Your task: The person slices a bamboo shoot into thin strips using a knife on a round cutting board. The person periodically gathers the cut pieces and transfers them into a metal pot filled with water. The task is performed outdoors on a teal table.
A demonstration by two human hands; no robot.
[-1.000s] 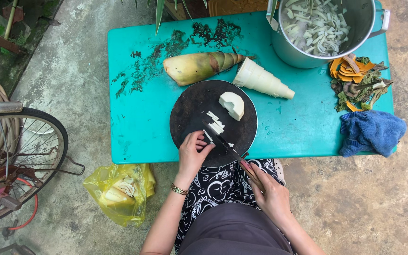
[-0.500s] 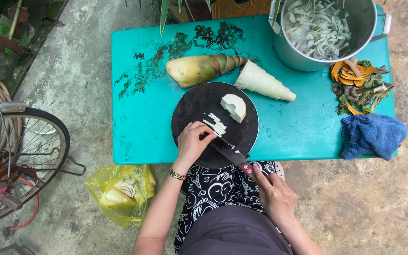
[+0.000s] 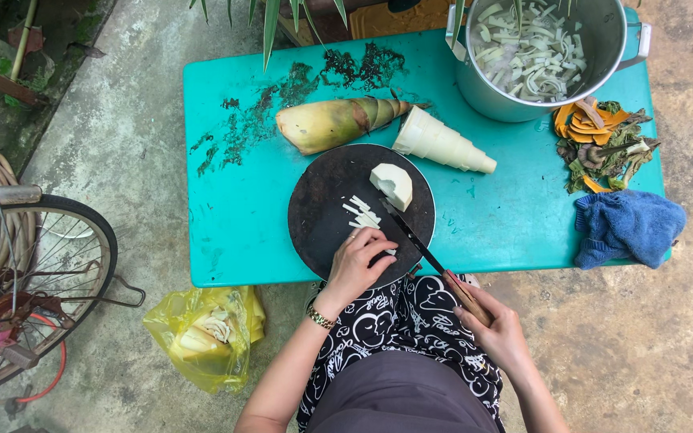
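Note:
My left hand (image 3: 360,261) rests on the near part of the round black cutting board (image 3: 322,212), fingers curled over a pale piece of bamboo shoot beside several cut white strips (image 3: 362,213). My right hand (image 3: 493,325) grips the wooden handle of a knife (image 3: 411,232), its dark blade angled across the board toward the strips. A larger white chunk of shoot (image 3: 393,185) lies at the board's far side. An unpeeled bamboo shoot (image 3: 338,123) and a peeled white cone-shaped shoot (image 3: 441,144) lie behind the board on the teal table (image 3: 234,224).
A metal pot (image 3: 541,56) of sliced shoot in water stands at the back right. Peelings (image 3: 599,140) and a blue cloth (image 3: 627,227) lie at the right edge. A yellow plastic bag (image 3: 202,333) and a bicycle wheel (image 3: 34,273) are on the concrete floor to the left.
The view has shifted slightly. My left hand stays on the board over the shoot piece, and the knife blade has moved along the strips.

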